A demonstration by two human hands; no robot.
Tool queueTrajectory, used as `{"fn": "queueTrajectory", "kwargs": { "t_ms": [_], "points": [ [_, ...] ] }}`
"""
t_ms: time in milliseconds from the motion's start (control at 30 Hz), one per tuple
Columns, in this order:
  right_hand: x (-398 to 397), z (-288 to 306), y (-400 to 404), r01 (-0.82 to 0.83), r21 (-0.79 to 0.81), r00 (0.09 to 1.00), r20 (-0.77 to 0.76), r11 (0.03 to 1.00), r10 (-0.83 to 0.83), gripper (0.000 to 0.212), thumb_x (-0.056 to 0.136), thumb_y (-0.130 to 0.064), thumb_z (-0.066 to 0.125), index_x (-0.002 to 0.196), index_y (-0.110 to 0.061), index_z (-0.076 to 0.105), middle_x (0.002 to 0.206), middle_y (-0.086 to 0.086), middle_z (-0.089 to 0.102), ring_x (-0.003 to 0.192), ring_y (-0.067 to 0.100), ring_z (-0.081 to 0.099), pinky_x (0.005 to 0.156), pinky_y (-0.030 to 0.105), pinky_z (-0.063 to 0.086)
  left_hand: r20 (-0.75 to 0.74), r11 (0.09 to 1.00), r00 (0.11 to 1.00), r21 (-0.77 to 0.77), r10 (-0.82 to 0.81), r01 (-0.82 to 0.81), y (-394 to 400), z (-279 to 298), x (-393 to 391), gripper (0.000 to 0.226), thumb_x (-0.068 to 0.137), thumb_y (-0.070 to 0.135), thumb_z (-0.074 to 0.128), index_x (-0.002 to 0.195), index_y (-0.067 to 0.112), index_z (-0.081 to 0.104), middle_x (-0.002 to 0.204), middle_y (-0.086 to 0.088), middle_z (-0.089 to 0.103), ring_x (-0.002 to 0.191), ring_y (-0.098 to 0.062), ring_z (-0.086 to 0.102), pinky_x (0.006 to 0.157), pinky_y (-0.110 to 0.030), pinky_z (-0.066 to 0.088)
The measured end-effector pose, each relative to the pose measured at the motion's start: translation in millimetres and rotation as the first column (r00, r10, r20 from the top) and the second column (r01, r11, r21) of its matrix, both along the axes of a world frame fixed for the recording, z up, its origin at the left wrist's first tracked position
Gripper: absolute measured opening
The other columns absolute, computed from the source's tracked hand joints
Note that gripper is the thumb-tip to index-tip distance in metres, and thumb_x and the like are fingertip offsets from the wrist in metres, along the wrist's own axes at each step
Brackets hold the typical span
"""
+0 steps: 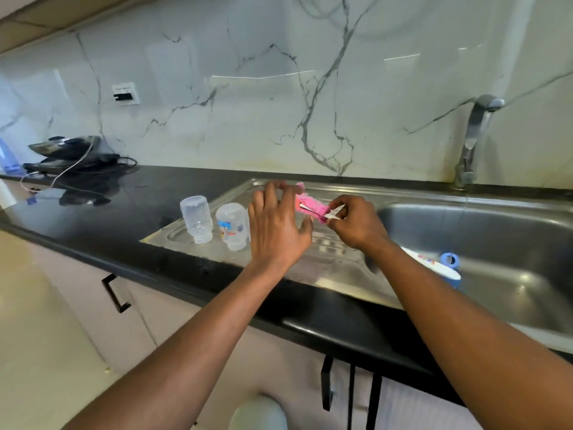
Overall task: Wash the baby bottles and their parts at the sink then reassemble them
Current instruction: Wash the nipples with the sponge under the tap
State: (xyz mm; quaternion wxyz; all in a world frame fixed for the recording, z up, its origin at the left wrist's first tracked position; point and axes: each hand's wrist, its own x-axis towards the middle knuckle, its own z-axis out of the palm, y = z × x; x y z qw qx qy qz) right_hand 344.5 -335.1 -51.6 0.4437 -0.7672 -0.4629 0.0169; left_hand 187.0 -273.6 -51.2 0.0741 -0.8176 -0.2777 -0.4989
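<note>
Bottles (214, 223) upended on drainboard (325, 265) left corner; light, slick, best gripped mid-body. Right hand (353, 225) pinching pink brush (310, 207); left hand (276, 225) spread, empty.

Both your bare forearms reach forward, converging ahead of you. Your left hand (277, 226) is spread, fingers straight and fanned, thumb angled right. Your right hand (352, 223) is curled, fingertips and thumb pinched in a tight grip.
</note>
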Motion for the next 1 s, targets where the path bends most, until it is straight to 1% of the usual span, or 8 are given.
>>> {"fn": "queueTrajectory", "kwargs": {
  "t_ms": [167,300,400,567,700,800,900,1000],
  "points": [
    [68.0,10.4,-68.8,0.166,-0.192,0.971,0.205,0.967,-0.125,0.026,0.077,-0.030,0.077,0.101,-0.028,0.069,0.087,-0.004,0.064,0.086,0.019,0.061,0.070,0.028,0.043,-0.081,0.978,0.977,-0.072,-0.199,0.194,-29.9,-0.3,69.7,0.041,0.074,0.022,0.076,0.112,0.018,0.062,0.111,-0.005,0.058,0.105,-0.026,0.050,0.085,-0.038,0.044],
    [129.0,8.4,-128.5,0.346,-0.290,0.926,0.261,0.892,-0.274,0.015,0.074,-0.030,0.078,0.080,-0.027,0.065,0.088,0.003,0.070,0.087,0.024,0.065,0.071,0.031,0.050,-0.285,0.883,0.846,-0.284,-0.450,0.374,-52.0,-2.4,133.2,0.024,0.083,0.027,0.072,0.105,0.023,0.066,0.107,0.002,0.064,0.103,-0.021,0.055,0.085,-0.033,0.043],
    [162.6,3.8,-149.6,0.421,-0.375,0.902,0.271,0.826,-0.337,0.020,0.072,-0.030,0.080,0.074,-0.025,0.061,0.086,0.001,0.065,0.083,0.023,0.062,0.069,0.028,0.042,-0.499,0.769,0.600,-0.525,-0.626,0.365,-63.9,-8.4,182.4,0.030,0.083,0.036,0.075,0.110,0.026,0.067,0.106,0.005,0.067,0.099,-0.016,0.063,0.085,-0.031,0.050],
    [199.3,-23.3,-156.5,0.386,-0.458,0.922,0.184,0.801,-0.340,0.018,0.075,-0.025,0.080,0.076,-0.022,0.062,0.090,0.006,0.070,0.085,0.024,0.065,0.072,0.031,0.049,-0.745,0.744,0.083,-0.637,-0.661,0.202,-76.9,-34.9,257.7,0.031,0.086,0.027,0.075,0.112,0.011,0.072,0.095,0.000,0.064,0.086,-0.018,0.059,0.086,-0.032,0.051],
    [212.2,-39.9,-154.9,0.397,-0.491,0.914,0.132,0.776,-0.384,0.023,0.081,-0.027,0.074,0.093,-0.023,0.055,0.108,0.007,0.065,0.099,0.027,0.062,0.088,0.040,0.052,-0.771,0.746,-0.121,-0.636,-0.626,0.195,-91.0,-61.1,305.5,0.027,0.088,0.014,0.070,0.114,0.013,0.073,0.103,0.000,0.069,0.093,-0.015,0.060,0.090,-0.031,0.049],
    [217.7,-44.2,-157.7,0.434,-0.494,0.894,0.134,0.753,-0.427,0.028,0.086,-0.031,0.070,0.106,-0.019,0.054,0.113,0.007,0.062,0.103,0.028,0.060,0.089,0.041,0.051,-0.849,0.809,-0.256,-0.522,-0.462,0.269,-105.1,-93.8,332.2,0.025,0.088,0.010,0.065,0.113,0.013,0.068,0.110,-0.004,0.066,0.102,-0.024,0.062,0.081,-0.031,0.048],
    [217.9,-47.3,-157.8,0.445,-0.506,0.886,0.126,0.739,-0.447,0.026,0.087,-0.028,0.068,0.108,-0.018,0.058,0.114,0.008,0.064,0.103,0.027,0.062,0.086,0.039,0.052,-0.939,0.850,-0.294,-0.299,-0.180,0.433,-113.5,-120.4,338.2,0.035,0.085,0.022,0.069,0.120,0.018,0.066,0.121,-0.002,0.064,0.102,-0.027,0.064,0.072,-0.031,0.046],
    [216.2,-47.0,-155.2,0.438,-0.540,0.883,0.109,0.718,-0.456,0.027,0.086,-0.027,0.069,0.108,-0.016,0.059,0.108,0.006,0.063,0.098,0.026,0.062,0.078,0.036,0.051,-0.975,0.884,-0.138,-0.215,-0.172,0.416,-112.9,-134.4,333.9,0.043,0.088,0.020,0.066,0.130,0.016,0.058,0.132,-0.004,0.051,0.109,-0.032,0.062,0.069,-0.036,0.042]
  ]
}}
